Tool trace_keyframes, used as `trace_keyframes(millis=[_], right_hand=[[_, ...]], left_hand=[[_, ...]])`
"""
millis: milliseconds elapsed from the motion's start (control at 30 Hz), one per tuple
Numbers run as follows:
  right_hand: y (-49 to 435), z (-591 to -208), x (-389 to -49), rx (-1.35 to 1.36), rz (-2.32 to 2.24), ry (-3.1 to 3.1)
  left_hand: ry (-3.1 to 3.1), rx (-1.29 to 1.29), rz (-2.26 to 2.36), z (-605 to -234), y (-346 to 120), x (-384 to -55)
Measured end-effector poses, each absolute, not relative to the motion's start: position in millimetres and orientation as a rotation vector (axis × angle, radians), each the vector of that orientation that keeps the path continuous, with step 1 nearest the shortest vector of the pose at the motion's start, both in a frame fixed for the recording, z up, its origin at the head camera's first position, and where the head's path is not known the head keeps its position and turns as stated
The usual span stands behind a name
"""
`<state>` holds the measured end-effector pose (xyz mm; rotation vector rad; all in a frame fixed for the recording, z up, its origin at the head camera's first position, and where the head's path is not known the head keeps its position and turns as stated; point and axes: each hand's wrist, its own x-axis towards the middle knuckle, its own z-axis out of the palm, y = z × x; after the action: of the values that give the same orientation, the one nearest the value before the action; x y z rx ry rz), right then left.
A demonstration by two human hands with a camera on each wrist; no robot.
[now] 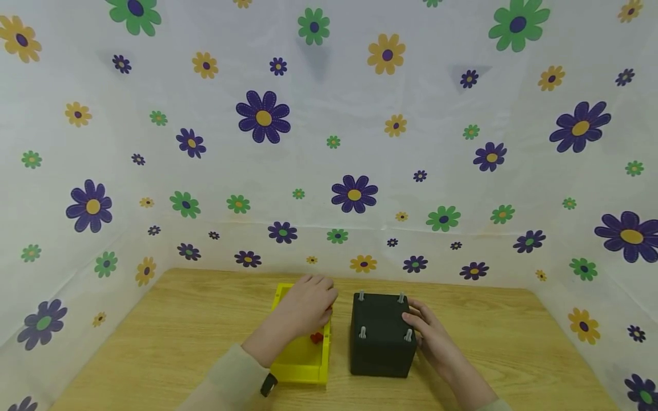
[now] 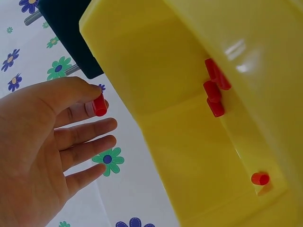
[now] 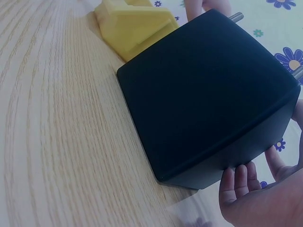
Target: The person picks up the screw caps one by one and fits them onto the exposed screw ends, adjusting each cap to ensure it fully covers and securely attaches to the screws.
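Observation:
Between thumb and index finger, my left hand (image 2: 52, 142) pinches a small red cap (image 2: 100, 106), its other fingers spread. It is over the right side of a yellow tray (image 1: 297, 374). Several more red caps (image 2: 213, 90) lie inside the tray, with a single red cap (image 2: 260, 178) apart from them. To the right of the tray stands a black box (image 1: 382, 357) with a threaded metal bolt (image 1: 362, 332) sticking up near each top corner. My right hand (image 1: 434, 337) rests against the box's right side, thumb by the top edge; fingertips (image 3: 240, 177) touch the side face.
Box and tray stand on a wood-grain table (image 1: 205, 319), with a narrow gap between them. A white flower-printed sheet (image 1: 329, 160) rises behind the table and along both sides. A dark band (image 1: 268, 385) is at the left wrist.

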<state>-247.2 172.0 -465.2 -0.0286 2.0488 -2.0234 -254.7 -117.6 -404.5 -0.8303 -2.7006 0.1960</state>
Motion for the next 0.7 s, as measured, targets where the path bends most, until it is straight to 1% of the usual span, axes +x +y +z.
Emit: trace_keyframes(millis=[467, 700], right_hand=[[172, -466, -248, -0.050, -2.009, 2.033], [172, -466, -247, -0.041, -2.017, 2.045]], left_hand=[[-2.663, -0.859, 0.211, -400, -111, -261], [-2.650, -0.855, 0.192, -391, -106, -261]])
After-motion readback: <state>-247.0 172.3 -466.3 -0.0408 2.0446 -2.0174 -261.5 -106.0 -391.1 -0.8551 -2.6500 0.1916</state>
